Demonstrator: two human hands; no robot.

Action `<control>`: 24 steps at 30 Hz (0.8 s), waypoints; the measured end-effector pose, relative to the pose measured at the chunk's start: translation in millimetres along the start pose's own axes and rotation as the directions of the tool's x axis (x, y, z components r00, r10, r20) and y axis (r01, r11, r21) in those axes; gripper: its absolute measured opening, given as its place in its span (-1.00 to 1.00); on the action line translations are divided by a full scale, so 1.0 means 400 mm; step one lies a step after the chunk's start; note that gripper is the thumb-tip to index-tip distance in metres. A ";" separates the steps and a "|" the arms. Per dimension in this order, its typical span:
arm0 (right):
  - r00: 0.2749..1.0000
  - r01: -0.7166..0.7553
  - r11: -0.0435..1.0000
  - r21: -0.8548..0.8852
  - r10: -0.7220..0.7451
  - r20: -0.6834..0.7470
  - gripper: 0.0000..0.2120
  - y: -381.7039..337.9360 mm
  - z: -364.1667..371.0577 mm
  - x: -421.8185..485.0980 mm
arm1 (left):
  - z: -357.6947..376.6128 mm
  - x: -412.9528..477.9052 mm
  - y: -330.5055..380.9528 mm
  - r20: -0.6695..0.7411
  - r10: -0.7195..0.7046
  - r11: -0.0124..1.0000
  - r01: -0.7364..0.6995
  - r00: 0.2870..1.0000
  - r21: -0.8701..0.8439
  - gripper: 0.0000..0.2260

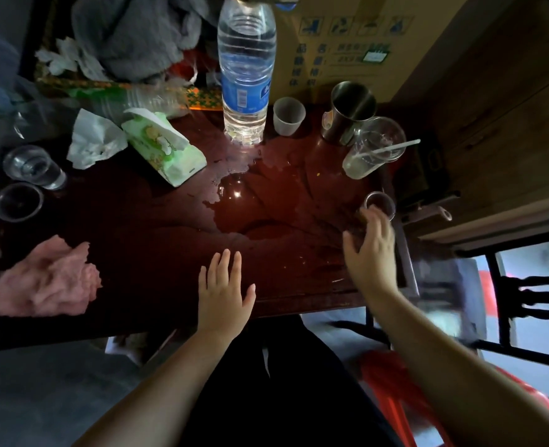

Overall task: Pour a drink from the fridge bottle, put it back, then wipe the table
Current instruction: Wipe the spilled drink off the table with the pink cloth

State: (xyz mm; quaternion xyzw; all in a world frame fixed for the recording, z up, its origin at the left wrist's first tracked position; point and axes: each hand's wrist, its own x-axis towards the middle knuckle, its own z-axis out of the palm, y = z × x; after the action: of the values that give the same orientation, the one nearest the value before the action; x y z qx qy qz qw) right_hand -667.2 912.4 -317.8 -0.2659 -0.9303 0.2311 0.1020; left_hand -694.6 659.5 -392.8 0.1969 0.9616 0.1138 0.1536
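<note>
**A:** Which step is in hand?

**B:** Nearest, both hands are empty. The left hand [226, 285] lies flat, fingers straight, over the near edge of the table [137, 227]. The right hand [371, 250] is spread open and blurred, with its fingertips at a small glass [379, 204] by the right edge. I cannot tell whether they touch it.

**A:** And the wiping?

**B:** Not begun, I'd say. The cloth [44, 279] lies crumpled at the near left, well apart from both hands. A puddle [244, 201] spreads over the middle of the table.

**A:** Where is the bottle?

**B:** The bottle [245, 75] stands upright at the far side, just beyond the puddle, with its top out of view. It is not back in the fridge yet.

**A:** What does the next move call for?

**B:** Probably closing the right hand round the small glass, either to set it up for pouring or to move it clear. The glass sits close to the edge, so it needs a sure grip from the side. After that, the bottle has to be reached across the wet patch.
</note>
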 end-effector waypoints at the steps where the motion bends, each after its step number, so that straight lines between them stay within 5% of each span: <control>1: 1.000 0.019 1.000 0.019 -0.019 0.023 -0.53 -0.015 0.020 -0.038 | -0.002 0.000 -0.009 0.012 0.021 1.000 -0.022 1.000 0.020 -0.42; 10: 0.891 0.263 0.964 0.033 -0.255 0.376 -0.58 -0.096 0.177 -0.253 | -0.037 -0.050 -0.084 0.147 0.196 0.974 -0.210 0.970 0.087 -0.44; 17: 0.810 0.455 0.878 -0.148 -0.339 0.478 -0.55 -0.078 0.215 -0.303 | -0.026 -0.138 -0.128 0.091 0.056 0.992 -0.065 0.994 0.108 -0.44; 24: 0.779 0.459 0.885 -0.076 -0.360 0.512 -0.55 -0.065 0.200 -0.297 | -0.026 -0.181 -0.108 0.106 -0.006 0.998 -0.001 0.994 0.065 -0.41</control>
State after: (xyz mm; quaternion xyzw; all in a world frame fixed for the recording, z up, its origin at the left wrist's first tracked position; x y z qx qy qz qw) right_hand -604.4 798.5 -383.0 0.0015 -0.9792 0.1689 -0.1128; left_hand -649.7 589.1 -377.1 0.2063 0.9556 0.0715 0.1981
